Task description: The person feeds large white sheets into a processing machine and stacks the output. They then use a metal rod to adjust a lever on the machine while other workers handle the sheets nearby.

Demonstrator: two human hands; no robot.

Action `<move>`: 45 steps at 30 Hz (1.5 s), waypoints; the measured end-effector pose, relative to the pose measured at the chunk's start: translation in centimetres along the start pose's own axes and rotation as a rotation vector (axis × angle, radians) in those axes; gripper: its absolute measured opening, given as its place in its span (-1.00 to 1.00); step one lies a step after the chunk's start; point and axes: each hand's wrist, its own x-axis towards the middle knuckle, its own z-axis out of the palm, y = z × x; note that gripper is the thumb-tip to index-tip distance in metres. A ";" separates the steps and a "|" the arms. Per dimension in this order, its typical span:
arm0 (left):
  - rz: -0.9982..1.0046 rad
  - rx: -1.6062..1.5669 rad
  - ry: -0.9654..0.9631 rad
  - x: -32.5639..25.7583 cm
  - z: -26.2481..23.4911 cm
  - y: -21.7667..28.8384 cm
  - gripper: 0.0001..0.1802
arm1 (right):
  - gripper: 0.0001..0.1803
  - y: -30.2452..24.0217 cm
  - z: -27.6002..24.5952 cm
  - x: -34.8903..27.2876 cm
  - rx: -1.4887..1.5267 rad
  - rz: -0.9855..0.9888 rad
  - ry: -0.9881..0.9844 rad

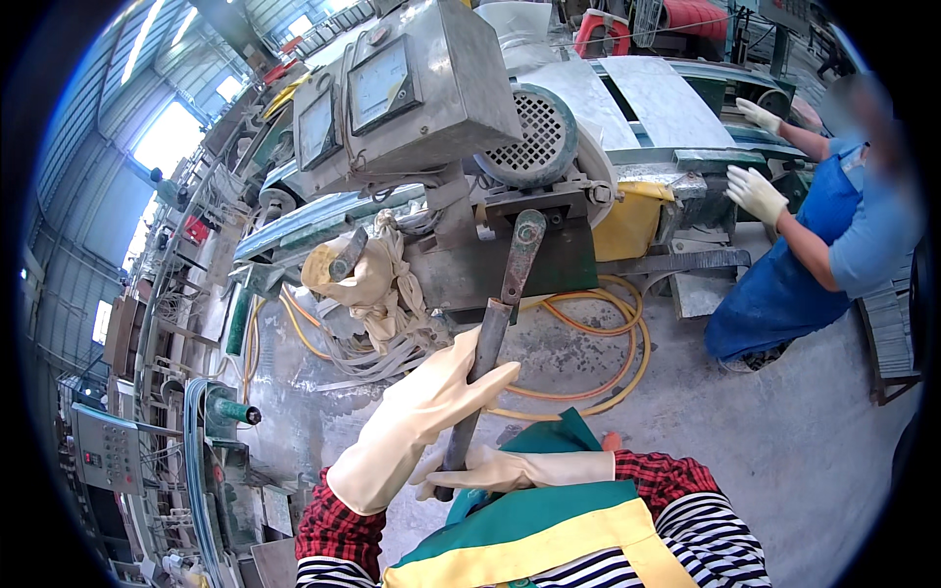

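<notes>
A dark metal pipe (pixel 477 392) slants up in front of me, its far end meeting a worn flat steel lever (pixel 523 253) beside the machine's motor (pixel 534 132). My left hand (pixel 417 407), in a cream rubber glove, is around the pipe's middle, with the thumb side across it and some fingers hidden behind. Lower down, my right hand (pixel 480 472), gloved alike, grips the pipe near its bottom end, close to my green and yellow apron (pixel 529 534). Above the lever stands a grey control box (pixel 431 93) with two windows.
Yellow hoses (pixel 627 367) coil on the concrete floor. A cream cloth bundle (pixel 363 279) hangs at the machine's left. At right, a co-worker in a blue apron (pixel 774 304) holds both gloved hands near pale stone slabs (pixel 667 103). A control panel (pixel 108 451) stands at left.
</notes>
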 end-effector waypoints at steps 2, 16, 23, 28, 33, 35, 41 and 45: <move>0.001 -0.003 -0.032 0.1 -0.1 0.2 -0.43 | -0.57 0.1 0.1 0.3 0.026 -0.001 -0.006; 0.189 -0.295 0.034 3.4 1.5 0.0 -0.38 | -0.58 -0.8 -1.5 -1.0 -0.084 -0.033 0.182; 0.135 -1.071 0.109 5.8 9.2 1.0 -0.64 | -0.61 -2.3 -3.3 -10.9 -0.139 0.141 0.384; 0.160 -1.511 0.206 7.8 14.1 6.9 -0.70 | -0.61 -7.5 -1.6 -21.7 -0.035 0.166 0.923; 0.224 -1.784 0.149 8.9 15.0 10.6 -0.69 | -0.64 -11.3 0.6 -26.5 -0.091 -0.488 1.364; 0.232 -1.763 0.147 9.1 15.0 11.1 -0.69 | -0.62 -11.1 1.3 -25.3 -0.257 -0.681 1.527; 0.112 -1.670 0.149 8.7 14.8 10.7 -0.60 | -0.56 -9.5 -0.4 -21.8 -0.409 -0.941 1.715; 0.356 -1.082 -0.045 7.0 12.5 8.3 -0.48 | -0.55 -12.0 -1.7 -22.0 -0.446 -1.047 1.849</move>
